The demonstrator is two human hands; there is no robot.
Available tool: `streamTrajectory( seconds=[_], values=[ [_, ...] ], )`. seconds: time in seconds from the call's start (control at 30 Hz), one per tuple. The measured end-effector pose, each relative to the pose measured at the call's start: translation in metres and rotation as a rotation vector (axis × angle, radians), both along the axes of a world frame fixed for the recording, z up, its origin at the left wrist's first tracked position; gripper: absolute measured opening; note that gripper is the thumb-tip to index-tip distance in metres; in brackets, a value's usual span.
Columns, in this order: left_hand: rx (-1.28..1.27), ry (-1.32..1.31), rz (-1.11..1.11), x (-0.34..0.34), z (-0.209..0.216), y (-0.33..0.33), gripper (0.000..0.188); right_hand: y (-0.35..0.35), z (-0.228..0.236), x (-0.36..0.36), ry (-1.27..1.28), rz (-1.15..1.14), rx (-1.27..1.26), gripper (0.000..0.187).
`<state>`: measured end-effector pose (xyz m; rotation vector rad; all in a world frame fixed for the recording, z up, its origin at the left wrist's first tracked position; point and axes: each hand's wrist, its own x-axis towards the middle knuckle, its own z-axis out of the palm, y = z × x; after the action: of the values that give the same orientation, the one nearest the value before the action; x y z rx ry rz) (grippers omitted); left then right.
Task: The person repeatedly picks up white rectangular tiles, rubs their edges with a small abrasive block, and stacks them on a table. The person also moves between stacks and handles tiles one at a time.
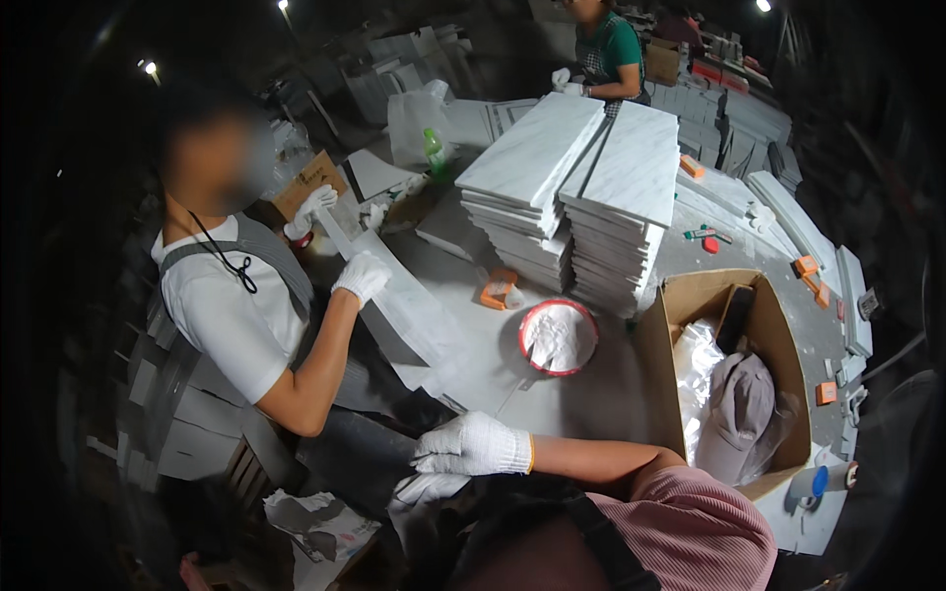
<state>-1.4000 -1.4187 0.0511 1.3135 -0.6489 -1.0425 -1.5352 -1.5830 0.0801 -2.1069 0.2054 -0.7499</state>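
Note:
My right hand (468,445) is in a white knit glove and reaches across the front of my body. Its fingers are bent and held together, and whatever lies under them is hidden. Just below it, close or touching, is my left hand (431,489), also gloved in white, with its fingers mostly covered or in shadow. Beyond both hands on the table stands a red-rimmed bowl (592,325) of white paste or powder. A co-worker's gloved hand (364,277) rests on a long pale slab (402,307) to the left.
Two tall stacks of marble-patterned tiles (537,148) stand behind the bowl. An open cardboard box (650,366) at right holds a cap (737,409) and clear plastic. Orange small boxes (498,288) and a green bottle (434,150) lie about. Another person (613,59) stands at the back.

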Motion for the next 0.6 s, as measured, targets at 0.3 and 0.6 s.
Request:
streamTrajectory(
  seconds=[0.3,0.6],
  values=[
    [0.153,0.12,0.046,-0.009,0.015,0.01,0.019,0.014,-0.017,0.009,-0.072,0.038,0.049,0.025],
    [0.062,-0.049,-0.081,0.005,-0.007,0.016,0.023,0.012,-0.023,0.008,-0.05,0.077,0.04,0.024]
  ],
)
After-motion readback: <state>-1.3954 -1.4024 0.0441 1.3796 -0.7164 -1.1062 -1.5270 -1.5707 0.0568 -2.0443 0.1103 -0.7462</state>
